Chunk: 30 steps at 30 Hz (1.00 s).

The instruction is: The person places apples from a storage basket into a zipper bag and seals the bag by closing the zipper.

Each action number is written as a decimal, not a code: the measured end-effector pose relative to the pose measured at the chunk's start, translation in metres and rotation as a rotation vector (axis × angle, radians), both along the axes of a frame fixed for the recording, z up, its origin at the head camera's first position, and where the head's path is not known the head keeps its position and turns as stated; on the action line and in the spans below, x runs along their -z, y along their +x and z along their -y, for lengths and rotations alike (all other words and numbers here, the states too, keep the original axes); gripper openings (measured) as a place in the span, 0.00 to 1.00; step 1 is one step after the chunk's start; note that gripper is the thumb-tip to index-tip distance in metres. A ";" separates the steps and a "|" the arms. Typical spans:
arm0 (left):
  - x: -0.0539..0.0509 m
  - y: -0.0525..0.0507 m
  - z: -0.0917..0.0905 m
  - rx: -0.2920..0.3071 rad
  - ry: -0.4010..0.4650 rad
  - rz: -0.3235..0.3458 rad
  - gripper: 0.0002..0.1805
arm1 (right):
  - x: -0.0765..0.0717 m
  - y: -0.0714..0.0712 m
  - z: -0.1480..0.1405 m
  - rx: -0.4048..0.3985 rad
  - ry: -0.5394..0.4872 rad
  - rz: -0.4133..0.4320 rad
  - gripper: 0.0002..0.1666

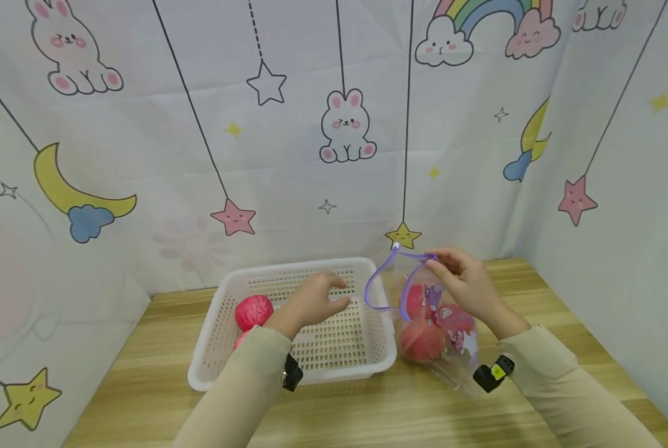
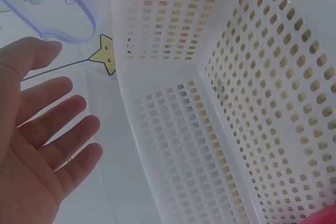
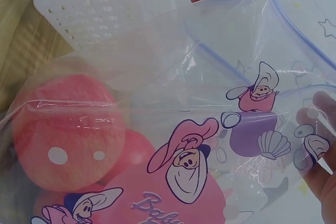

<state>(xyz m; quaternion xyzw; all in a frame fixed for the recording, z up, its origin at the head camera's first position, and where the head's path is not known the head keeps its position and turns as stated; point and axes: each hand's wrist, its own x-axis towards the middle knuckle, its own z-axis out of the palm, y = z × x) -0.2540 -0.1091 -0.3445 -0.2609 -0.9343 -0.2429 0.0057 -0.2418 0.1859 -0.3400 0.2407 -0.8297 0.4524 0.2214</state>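
My right hand (image 1: 468,286) pinches the rim of a clear zip bag (image 3: 157,77) between thumb and fingers. The bag has a purple zip edge (image 1: 369,289), spread into an open loop, and printed cartoon figures. Inside it lie several red, apple-like round things (image 1: 422,341), partly hidden by the print. My left hand (image 1: 315,300) hangs over a white perforated basket (image 1: 207,339), fingers apart, holding nothing. In the left wrist view, the left hand (image 2: 39,135) is near the bag's purple edge (image 2: 68,32) without a visible grip on it.
Two streaky pinkish-red round things (image 1: 253,312) sit at the basket's left end, one mostly hidden by my left sleeve. Basket and bag stand side by side on a wood-grain table (image 1: 143,367). Behind hangs a white cloth (image 1: 289,155) printed with rabbits and stars.
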 end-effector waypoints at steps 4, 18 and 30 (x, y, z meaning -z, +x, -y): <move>-0.002 0.000 0.003 -0.014 -0.010 0.007 0.20 | -0.002 0.000 0.001 0.000 -0.004 0.003 0.11; 0.002 -0.003 0.014 -0.071 -0.031 0.076 0.22 | 0.000 0.003 0.002 -0.016 -0.019 0.012 0.11; 0.002 -0.004 0.023 -0.129 -0.061 0.129 0.25 | 0.001 0.003 0.002 -0.014 -0.015 0.016 0.12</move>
